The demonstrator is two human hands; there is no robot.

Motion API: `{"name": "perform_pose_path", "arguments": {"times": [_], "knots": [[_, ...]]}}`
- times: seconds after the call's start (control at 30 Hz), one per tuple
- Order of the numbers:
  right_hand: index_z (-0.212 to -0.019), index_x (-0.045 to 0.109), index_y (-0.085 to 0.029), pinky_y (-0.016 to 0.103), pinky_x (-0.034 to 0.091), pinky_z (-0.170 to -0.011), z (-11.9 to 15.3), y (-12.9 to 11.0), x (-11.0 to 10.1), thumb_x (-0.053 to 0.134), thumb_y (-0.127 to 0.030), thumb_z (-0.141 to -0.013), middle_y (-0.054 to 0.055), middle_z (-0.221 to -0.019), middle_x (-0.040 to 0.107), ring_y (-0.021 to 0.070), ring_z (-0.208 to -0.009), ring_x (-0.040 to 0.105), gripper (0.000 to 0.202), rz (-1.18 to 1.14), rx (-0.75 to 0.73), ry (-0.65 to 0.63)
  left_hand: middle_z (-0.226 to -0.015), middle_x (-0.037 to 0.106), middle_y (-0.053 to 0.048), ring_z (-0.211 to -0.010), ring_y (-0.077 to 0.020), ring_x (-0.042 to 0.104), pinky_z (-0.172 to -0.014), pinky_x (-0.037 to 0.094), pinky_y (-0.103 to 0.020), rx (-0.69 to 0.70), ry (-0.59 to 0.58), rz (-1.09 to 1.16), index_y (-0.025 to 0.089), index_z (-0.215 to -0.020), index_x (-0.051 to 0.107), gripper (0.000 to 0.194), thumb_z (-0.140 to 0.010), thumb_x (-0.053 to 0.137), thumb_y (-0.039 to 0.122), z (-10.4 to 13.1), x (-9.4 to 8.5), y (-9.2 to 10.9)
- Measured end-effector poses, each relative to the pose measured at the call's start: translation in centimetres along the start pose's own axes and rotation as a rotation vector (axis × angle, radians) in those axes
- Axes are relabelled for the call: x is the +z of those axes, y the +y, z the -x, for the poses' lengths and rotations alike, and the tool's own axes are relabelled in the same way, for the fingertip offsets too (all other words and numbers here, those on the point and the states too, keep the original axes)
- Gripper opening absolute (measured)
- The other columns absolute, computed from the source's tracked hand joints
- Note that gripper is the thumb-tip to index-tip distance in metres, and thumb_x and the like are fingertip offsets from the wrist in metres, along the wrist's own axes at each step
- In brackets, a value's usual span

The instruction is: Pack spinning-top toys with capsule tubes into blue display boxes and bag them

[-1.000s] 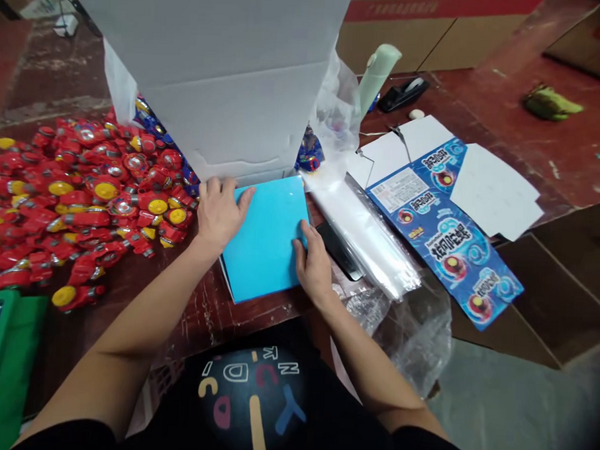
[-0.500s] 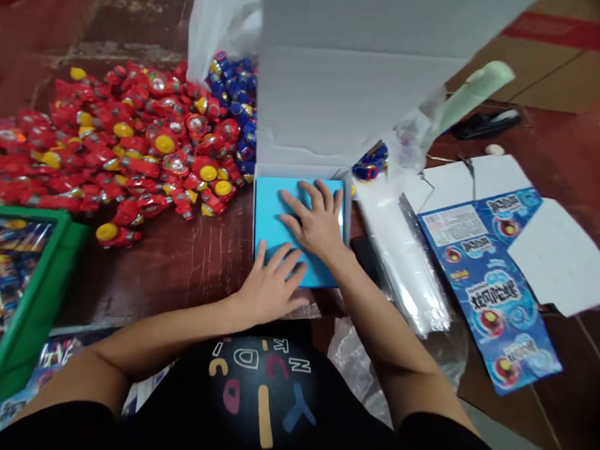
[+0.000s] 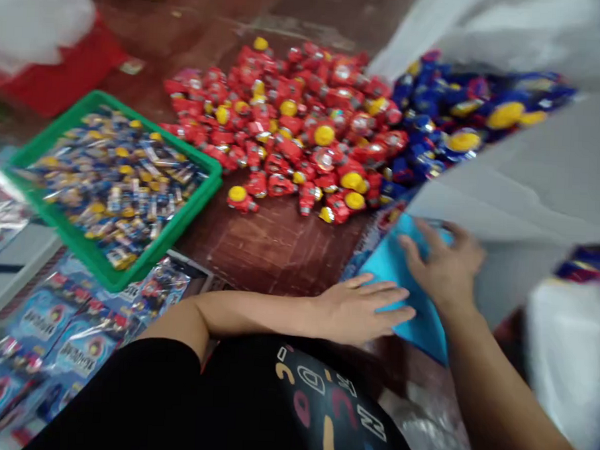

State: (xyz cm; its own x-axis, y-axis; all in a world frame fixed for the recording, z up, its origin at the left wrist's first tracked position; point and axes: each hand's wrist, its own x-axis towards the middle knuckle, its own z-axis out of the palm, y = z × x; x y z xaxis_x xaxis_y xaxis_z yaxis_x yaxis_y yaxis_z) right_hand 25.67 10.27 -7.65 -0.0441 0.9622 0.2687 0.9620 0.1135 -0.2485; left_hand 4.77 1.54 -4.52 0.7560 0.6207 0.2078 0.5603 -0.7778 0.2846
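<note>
A bright blue flat insert (image 3: 402,269) lies in a white box whose raised lid (image 3: 546,169) stands behind it. My left hand (image 3: 360,308) rests on the near left edge of this blue surface, fingers stretched out and apart. Farther right, my right hand (image 3: 442,264) lies over the blue surface with its fingers spread, the fingertips partly blurred. Neither hand holds anything. Just beyond the box is a heap of blue toy pieces (image 3: 428,134) with yellow caps, partly hidden by the lid. Next to it spreads a pile of red toy pieces (image 3: 299,132).
To the left, a green tray (image 3: 215,181) is filled with small wrapped blue and yellow items. Below it lie several blue packaged toy packs (image 3: 83,348). A white plastic bag (image 3: 35,21) and red sheet (image 3: 88,70) are at the far left. Clear plastic (image 3: 425,423) sits near my lap.
My view has swung left, bringing the whole green tray and the packs into sight. Both hands stay on the blue insert, the left fingers now stretched flatter.
</note>
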Motion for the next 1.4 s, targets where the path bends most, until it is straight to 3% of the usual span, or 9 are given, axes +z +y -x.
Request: {"name": "perform_pose_path", "arguments": {"times": [0.1, 0.23, 0.33, 0.43, 0.63, 0.8, 1.07, 1.27, 1.4], "knots": [[-0.131, 0.072, -0.017, 0.049, 0.060, -0.080, -1.3, -5.7, -1.5, 0.055, -0.060, -0.097, 0.023, -0.121, 0.072, 0.0350, -0.103, 0.072, 0.058, -0.164, 0.011, 0.229, -0.134, 0.073, -0.007, -0.121, -0.0219, 0.065, -0.105, 0.050, -0.039, -0.217, 0.226, -0.051, 0.021, -0.134, 0.071, 0.040, -0.112, 0.040, 0.033, 5.0, -7.7, -7.3], [-0.132, 0.067, -0.014, 0.050, 0.060, -0.076, -3.9, -15.2, -0.8, 0.061, -0.051, -0.100, 0.022, -0.116, 0.075, 0.0382, -0.096, 0.076, 0.049, -0.045, -0.100, -0.311, -0.113, 0.074, -0.020, -0.110, -0.0378, 0.066, -0.102, 0.049, -0.057, -1.107, 0.223, -0.386, 0.014, -0.108, 0.075, 0.033, -0.103, 0.051, 0.036, 16.4, -17.9, -18.4], [-0.132, 0.064, -0.002, 0.054, 0.058, -0.084, -6.8, -19.6, 1.6, 0.066, -0.052, -0.098, 0.034, -0.125, 0.066, 0.0470, -0.111, 0.071, 0.060, 0.174, -0.008, -0.556, -0.118, 0.072, -0.027, -0.115, -0.0454, 0.066, -0.098, 0.053, -0.060, -1.526, -0.068, -0.492, 0.010, -0.115, 0.072, 0.038, -0.096, 0.061, 0.041, 22.4, -20.1, -23.9], [-0.138, 0.062, -0.009, 0.049, 0.057, -0.088, -8.5, -20.2, 3.0, 0.066, -0.052, -0.099, 0.031, -0.137, 0.058, 0.0443, -0.117, 0.070, 0.058, 0.210, 0.012, -0.630, -0.125, 0.070, -0.030, -0.118, -0.0460, 0.066, -0.096, 0.056, -0.056, -1.604, -0.230, -0.436, 0.008, -0.129, 0.066, 0.052, -0.090, 0.068, 0.042, 24.5, -18.6, -25.8], [-0.153, 0.044, -0.015, 0.046, 0.057, -0.094, -7.9, -17.2, 2.7, 0.075, -0.044, -0.093, 0.029, -0.159, 0.032, 0.0361, -0.114, 0.070, 0.074, 0.052, 0.127, -0.606, -0.132, 0.068, -0.019, -0.127, -0.0384, 0.061, -0.109, 0.050, -0.056, -1.253, -0.006, -0.445, 0.012, -0.137, 0.064, 0.046, -0.101, 0.050, 0.036, 21.9, -17.7, -24.5], [-0.140, 0.053, -0.009, 0.050, 0.057, -0.096, -6.7, -16.2, 3.4, 0.071, -0.023, -0.090, 0.029, -0.148, 0.043, 0.0409, -0.128, 0.056, 0.055, -0.021, -0.029, -0.579, -0.123, 0.067, -0.014, -0.119, -0.0288, 0.061, -0.108, 0.050, -0.045, -0.717, 0.301, -0.173, 0.014, -0.142, 0.062, 0.047, -0.103, 0.051, 0.039, 16.2, -16.5, -19.8], [-0.130, 0.061, -0.024, 0.041, 0.058, -0.095, -4.2, -14.1, 0.3, 0.071, -0.036, -0.095, 0.011, -0.130, 0.058, 0.0249, -0.111, 0.063, 0.038, -0.295, -0.397, -0.525, -0.117, 0.072, -0.008, -0.107, -0.0227, 0.068, -0.098, 0.051, -0.036, -0.693, 0.067, 0.578, 0.016, -0.123, 0.069, 0.043, -0.104, 0.056, 0.053, 11.3, -9.1, -13.1], [-0.126, 0.064, -0.024, 0.033, 0.060, -0.085, -1.7, -11.4, -3.6, 0.070, -0.043, -0.098, 0.007, -0.116, 0.057, 0.0181, -0.101, 0.064, 0.035, -0.650, -0.747, -0.273, -0.099, 0.074, -0.002, -0.088, -0.0154, 0.067, -0.079, 0.051, -0.026, -0.645, -0.063, 0.865, 0.017, -0.116, 0.071, 0.038, -0.105, 0.056, 0.050, 9.8, -10.2, -11.3], [-0.117, 0.067, -0.021, 0.032, 0.060, -0.078, 0.1, -10.7, -3.7, 0.075, -0.039, -0.093, 0.009, -0.111, 0.063, 0.0179, -0.096, 0.065, 0.031, -0.763, -0.700, -0.221, -0.103, 0.070, -0.005, -0.092, -0.0152, 0.067, -0.083, 0.052, -0.026, -0.395, -0.021, 0.598, 0.016, -0.119, 0.070, 0.026, -0.107, 0.057, 0.036, 8.2, -11.3, -9.4]]}}
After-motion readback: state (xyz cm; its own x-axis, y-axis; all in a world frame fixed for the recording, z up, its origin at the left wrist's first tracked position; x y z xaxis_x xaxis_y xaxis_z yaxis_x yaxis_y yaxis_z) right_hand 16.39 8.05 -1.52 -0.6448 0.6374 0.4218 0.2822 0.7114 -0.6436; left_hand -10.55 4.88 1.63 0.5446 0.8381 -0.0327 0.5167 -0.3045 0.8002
